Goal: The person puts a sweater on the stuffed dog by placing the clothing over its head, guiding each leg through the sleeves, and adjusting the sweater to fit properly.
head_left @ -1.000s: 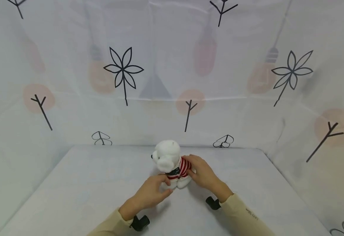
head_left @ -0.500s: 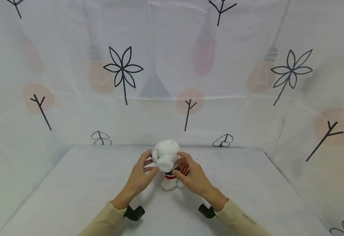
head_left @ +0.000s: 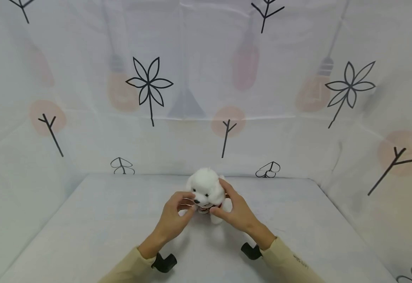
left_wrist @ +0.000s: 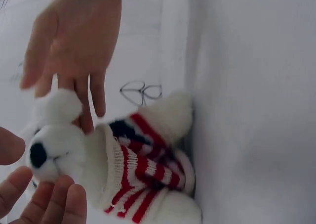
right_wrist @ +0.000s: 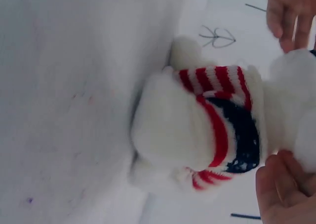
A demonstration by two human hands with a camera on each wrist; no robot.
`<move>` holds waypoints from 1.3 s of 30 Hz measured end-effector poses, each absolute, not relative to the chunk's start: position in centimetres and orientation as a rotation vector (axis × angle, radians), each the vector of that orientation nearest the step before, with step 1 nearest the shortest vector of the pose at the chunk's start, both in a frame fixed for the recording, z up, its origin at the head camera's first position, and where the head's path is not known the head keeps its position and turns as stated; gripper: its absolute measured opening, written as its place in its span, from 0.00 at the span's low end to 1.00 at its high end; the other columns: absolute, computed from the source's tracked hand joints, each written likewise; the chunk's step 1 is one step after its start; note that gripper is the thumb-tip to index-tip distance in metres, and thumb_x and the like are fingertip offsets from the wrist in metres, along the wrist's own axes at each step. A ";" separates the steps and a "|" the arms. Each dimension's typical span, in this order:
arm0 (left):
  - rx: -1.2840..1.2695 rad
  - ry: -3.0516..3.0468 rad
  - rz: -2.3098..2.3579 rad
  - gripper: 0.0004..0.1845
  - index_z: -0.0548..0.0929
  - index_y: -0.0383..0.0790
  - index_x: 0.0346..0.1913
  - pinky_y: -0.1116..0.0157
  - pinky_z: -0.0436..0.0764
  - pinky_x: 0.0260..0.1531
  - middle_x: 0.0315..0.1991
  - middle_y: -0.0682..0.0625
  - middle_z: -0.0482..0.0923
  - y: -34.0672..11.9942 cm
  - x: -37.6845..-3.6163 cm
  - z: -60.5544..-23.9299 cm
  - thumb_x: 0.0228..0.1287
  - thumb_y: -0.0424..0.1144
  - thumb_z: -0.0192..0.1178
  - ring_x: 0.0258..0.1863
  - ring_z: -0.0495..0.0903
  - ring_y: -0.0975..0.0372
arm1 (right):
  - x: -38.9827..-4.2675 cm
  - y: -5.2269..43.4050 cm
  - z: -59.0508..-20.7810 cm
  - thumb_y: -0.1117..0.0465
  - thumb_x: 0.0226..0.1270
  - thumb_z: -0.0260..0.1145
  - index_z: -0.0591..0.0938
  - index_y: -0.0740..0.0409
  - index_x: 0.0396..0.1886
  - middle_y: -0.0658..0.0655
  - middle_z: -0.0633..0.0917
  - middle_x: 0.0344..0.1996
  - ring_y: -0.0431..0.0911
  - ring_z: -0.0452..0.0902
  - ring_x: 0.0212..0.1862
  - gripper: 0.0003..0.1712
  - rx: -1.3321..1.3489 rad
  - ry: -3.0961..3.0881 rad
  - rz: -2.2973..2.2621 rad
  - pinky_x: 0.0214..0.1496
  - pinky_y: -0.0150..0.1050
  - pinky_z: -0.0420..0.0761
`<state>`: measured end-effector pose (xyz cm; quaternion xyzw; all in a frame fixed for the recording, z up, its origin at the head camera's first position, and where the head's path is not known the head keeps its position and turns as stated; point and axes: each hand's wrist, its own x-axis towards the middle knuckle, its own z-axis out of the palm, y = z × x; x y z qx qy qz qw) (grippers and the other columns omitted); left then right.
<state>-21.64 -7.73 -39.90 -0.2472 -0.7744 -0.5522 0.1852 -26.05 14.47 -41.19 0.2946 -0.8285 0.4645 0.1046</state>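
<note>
A white plush dog [head_left: 206, 188] in a red-and-white striped knit sweater [left_wrist: 143, 167] with a dark blue patch stands upright on the white table. In the head view its face points forward, toward me. My left hand [head_left: 173, 215] is at the muzzle, fingertips touching its side, as the left wrist view shows with loosely bent fingers [left_wrist: 54, 199]. On the other side my right hand [head_left: 237, 210] lies along the head and ear; its fingers look nearly straight in the left wrist view. In the right wrist view the sweater's back [right_wrist: 242, 135] shows, and the face is hidden.
The white table [head_left: 121, 212] runs back to a pale cloth wall [head_left: 191, 145] printed with flowers, twigs and lamps. Similar cloth hangs at both sides. A black angled piece [head_left: 165, 262] sits at my left wrist, another black piece [head_left: 251, 250] at my right.
The plush dog has turned from facing left to facing me. My left hand has come from its lower front up to the muzzle; my right hand has gone from the sweater to the head.
</note>
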 end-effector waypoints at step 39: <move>-0.688 -2.244 -1.343 0.28 0.71 0.37 0.62 0.59 0.81 0.39 0.55 0.47 0.72 -8.2 -22.7 -41.1 0.56 0.28 0.64 0.50 0.77 0.53 | -26.9 15.0 -41.2 0.57 0.54 0.75 0.68 0.51 0.66 0.47 0.76 0.57 0.43 0.74 0.52 0.40 0.867 -2.277 1.118 0.50 0.51 0.75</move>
